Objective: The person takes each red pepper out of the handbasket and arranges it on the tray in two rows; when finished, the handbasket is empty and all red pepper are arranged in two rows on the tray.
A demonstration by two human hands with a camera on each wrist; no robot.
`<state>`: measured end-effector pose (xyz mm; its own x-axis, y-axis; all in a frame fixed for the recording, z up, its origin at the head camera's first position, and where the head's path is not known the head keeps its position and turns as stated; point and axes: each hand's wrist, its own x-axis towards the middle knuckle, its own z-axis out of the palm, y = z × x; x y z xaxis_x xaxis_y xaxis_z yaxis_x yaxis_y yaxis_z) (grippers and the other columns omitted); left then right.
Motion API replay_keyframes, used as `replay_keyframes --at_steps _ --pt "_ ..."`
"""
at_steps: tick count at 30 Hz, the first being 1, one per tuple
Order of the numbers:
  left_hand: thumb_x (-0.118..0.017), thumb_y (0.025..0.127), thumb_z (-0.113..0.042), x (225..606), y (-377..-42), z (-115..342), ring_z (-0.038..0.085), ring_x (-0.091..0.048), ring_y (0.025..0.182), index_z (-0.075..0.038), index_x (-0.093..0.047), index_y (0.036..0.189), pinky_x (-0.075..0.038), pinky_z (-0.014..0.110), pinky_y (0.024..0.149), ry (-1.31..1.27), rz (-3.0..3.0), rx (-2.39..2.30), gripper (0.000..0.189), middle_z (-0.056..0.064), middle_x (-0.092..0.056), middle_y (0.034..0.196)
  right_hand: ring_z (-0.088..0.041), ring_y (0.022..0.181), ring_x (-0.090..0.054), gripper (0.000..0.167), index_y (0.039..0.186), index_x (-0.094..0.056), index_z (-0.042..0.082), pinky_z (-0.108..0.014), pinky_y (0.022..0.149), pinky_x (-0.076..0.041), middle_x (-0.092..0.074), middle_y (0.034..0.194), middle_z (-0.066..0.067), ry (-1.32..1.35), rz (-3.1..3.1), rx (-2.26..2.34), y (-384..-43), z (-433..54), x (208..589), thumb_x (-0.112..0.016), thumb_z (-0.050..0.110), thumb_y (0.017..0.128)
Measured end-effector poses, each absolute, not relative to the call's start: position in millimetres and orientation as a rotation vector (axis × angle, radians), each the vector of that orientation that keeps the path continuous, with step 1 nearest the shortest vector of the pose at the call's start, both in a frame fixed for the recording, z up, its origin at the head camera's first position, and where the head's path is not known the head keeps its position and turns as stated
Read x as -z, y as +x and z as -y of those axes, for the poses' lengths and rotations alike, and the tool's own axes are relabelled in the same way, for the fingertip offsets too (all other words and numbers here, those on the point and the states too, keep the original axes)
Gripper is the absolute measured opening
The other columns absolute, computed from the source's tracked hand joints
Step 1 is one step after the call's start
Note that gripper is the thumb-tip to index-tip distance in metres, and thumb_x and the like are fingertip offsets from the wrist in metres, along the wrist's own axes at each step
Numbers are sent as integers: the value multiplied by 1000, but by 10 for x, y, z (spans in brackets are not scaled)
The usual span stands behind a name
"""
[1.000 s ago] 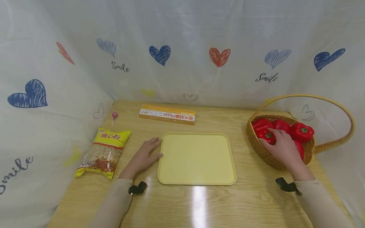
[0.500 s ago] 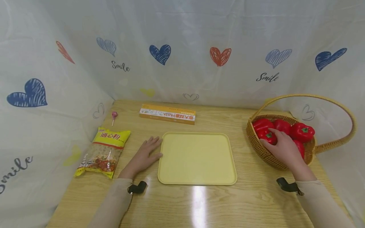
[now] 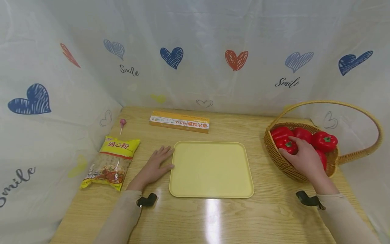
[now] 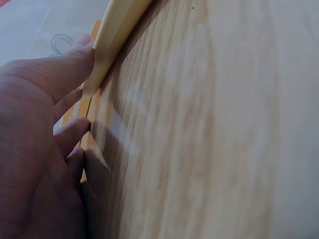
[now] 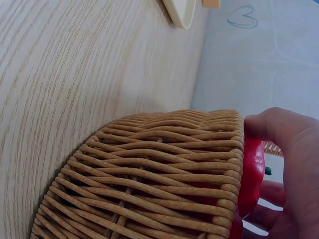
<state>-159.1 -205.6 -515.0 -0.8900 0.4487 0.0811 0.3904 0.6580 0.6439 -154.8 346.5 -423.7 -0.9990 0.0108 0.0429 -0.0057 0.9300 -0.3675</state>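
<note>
At the right, a woven basket (image 3: 281, 166) with a tall looped handle holds several red bell peppers. My right hand (image 3: 306, 161) reaches in over its near side, with thumb and fingers around the front-left bell pepper (image 3: 286, 145), which has a green stem. In the right wrist view the thumb is at the basket rim beside that red pepper (image 5: 253, 172); the fingertips are partly hidden behind it. My left hand (image 3: 153, 167) lies by the left edge of a yellow rectangular tray (image 3: 210, 169). Its thumb touches the tray side (image 4: 112, 45) in the left wrist view, fingers loosely extended.
A yellow-topped pasta bag (image 3: 111, 162) lies at the left, with a pink lollipop (image 3: 123, 122) behind it. An orange-and-white pasta box (image 3: 179, 122) sits behind the tray. A white curtain (image 3: 201, 27) with printed hearts borders the wooden table (image 3: 182, 220).
</note>
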Motion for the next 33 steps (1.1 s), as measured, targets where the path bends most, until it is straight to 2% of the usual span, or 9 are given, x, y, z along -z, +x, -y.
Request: replay_keyframes --at_steps 10,15,24,33 --pt "-64 101 -33 5155 -1601 2057 39 -13 155 -8 -38 158 -2 55 126 679 -2761 -1033 68 16 -28 165 -52 111 -54 82 146 -43 -6 -72 85 -49 -50 136 -37 -78 3005 -620 -1530 -3428 4186 -68 52 94" --pt "-64 101 -33 5144 -1603 2061 38 -12 155 -9 -38 158 -2 54 126 676 -2758 -1035 68 16 -28 165 -52 113 -53 82 147 -42 -5 -73 87 -48 -49 137 -36 -94 2993 -631 -1524 -3414 4158 -69 51 93" --pt "-64 101 -32 5135 -1590 2061 43 -14 153 -6 -39 156 -3 59 124 721 -2771 -1069 67 20 -29 163 -53 122 -47 81 149 -41 -3 -76 94 -43 -45 142 -35 -75 2950 -688 -1501 -3382 4098 -70 47 94" --pt "-65 100 -31 5127 -1594 2063 42 -13 154 -7 -38 157 -2 57 125 712 -2758 -1058 68 19 -28 164 -52 123 -45 78 150 -43 0 -76 94 -43 -46 143 -33 -67 2904 -696 -1474 -3351 4032 -74 43 92"
